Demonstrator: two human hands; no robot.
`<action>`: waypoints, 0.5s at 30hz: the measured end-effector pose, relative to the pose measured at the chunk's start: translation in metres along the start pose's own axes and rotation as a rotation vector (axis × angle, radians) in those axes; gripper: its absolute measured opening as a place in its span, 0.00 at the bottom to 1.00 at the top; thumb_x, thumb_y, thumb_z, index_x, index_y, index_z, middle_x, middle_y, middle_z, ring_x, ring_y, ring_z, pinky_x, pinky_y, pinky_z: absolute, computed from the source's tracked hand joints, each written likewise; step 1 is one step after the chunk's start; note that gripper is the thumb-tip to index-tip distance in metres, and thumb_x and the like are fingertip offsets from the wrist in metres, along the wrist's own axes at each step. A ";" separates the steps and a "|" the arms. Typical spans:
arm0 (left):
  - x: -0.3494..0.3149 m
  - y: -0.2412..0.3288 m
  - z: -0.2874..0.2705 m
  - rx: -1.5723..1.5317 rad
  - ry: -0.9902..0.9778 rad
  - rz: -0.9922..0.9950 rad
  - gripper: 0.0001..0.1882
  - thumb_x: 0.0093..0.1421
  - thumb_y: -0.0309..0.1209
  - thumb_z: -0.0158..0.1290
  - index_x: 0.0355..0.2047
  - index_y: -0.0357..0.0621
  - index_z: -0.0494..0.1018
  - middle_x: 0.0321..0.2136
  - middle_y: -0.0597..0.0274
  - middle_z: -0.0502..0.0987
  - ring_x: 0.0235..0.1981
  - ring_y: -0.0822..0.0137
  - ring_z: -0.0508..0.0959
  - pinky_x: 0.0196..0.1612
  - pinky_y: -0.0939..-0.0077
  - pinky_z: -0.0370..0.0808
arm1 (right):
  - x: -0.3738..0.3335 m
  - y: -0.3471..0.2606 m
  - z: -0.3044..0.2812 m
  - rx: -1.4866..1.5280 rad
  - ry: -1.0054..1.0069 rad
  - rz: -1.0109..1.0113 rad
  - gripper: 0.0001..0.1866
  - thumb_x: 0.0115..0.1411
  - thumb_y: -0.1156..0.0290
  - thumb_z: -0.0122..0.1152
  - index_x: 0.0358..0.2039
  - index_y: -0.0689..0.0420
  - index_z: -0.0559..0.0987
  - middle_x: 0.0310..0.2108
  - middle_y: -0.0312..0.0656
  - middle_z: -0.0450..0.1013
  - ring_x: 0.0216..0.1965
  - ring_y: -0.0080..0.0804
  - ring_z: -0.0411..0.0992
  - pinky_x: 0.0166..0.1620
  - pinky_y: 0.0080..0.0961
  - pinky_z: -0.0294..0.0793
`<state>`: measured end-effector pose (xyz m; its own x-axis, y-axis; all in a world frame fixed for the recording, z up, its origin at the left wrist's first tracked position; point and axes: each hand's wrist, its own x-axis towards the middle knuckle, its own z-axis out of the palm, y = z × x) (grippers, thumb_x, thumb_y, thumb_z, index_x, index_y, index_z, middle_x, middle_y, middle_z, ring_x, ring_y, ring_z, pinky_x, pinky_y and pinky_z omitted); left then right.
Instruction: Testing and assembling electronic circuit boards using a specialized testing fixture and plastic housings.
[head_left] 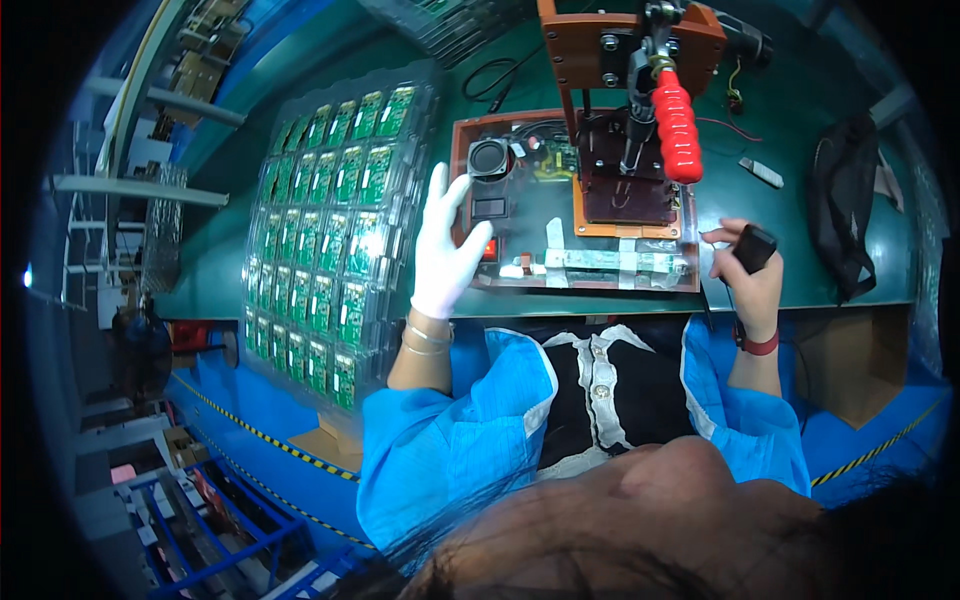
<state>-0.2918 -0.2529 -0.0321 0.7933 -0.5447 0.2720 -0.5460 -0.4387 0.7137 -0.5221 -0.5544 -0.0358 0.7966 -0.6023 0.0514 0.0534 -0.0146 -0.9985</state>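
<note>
My left hand [443,250], in a white glove, has its fingers stretched and the thumb apart. It is at the left edge of a shallow clear-topped test box [530,215] with a round speaker [489,158] and a red switch [489,250]. My bare right hand [752,285] is just off the box's right side, fingers curled in. A small black boxy device [755,248] sits over its knuckles; whether the fingers grip anything is hidden. Above the box stands an orange press [590,45] with a red ribbed handle [677,130].
Left of the box, a clear plastic tray [340,240] holds rows of green circuit boards. On the green table [800,215] at the right lie a small white stick-like item [762,173] and a black bag [843,210]. A black cable [490,75] curls behind the box.
</note>
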 end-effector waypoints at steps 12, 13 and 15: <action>-0.008 0.005 0.004 -0.120 0.121 -0.011 0.24 0.55 0.14 0.50 0.55 0.35 0.73 0.61 0.47 0.71 0.61 0.54 0.71 0.66 0.63 0.66 | -0.004 0.020 0.004 -0.441 -0.171 -0.350 0.25 0.45 0.84 0.67 0.47 0.62 0.80 0.45 0.46 0.80 0.28 0.31 0.75 0.36 0.23 0.76; -0.007 0.005 0.004 -0.119 0.123 0.008 0.24 0.55 0.14 0.50 0.54 0.35 0.73 0.60 0.47 0.72 0.60 0.54 0.72 0.65 0.63 0.66 | -0.005 0.020 0.003 -0.419 -0.183 -0.317 0.25 0.45 0.84 0.67 0.48 0.62 0.80 0.45 0.46 0.80 0.29 0.30 0.76 0.36 0.23 0.76; -0.008 0.005 0.003 -0.114 0.118 0.004 0.24 0.56 0.14 0.49 0.54 0.35 0.73 0.60 0.47 0.72 0.60 0.54 0.73 0.65 0.63 0.67 | -0.004 0.015 0.003 -0.356 -0.171 -0.232 0.26 0.45 0.84 0.68 0.48 0.61 0.80 0.45 0.45 0.81 0.28 0.30 0.75 0.36 0.22 0.76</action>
<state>-0.3017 -0.2533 -0.0329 0.8207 -0.4561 0.3442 -0.5208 -0.3492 0.7790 -0.5228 -0.5494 -0.0507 0.8774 -0.4108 0.2477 0.0562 -0.4248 -0.9036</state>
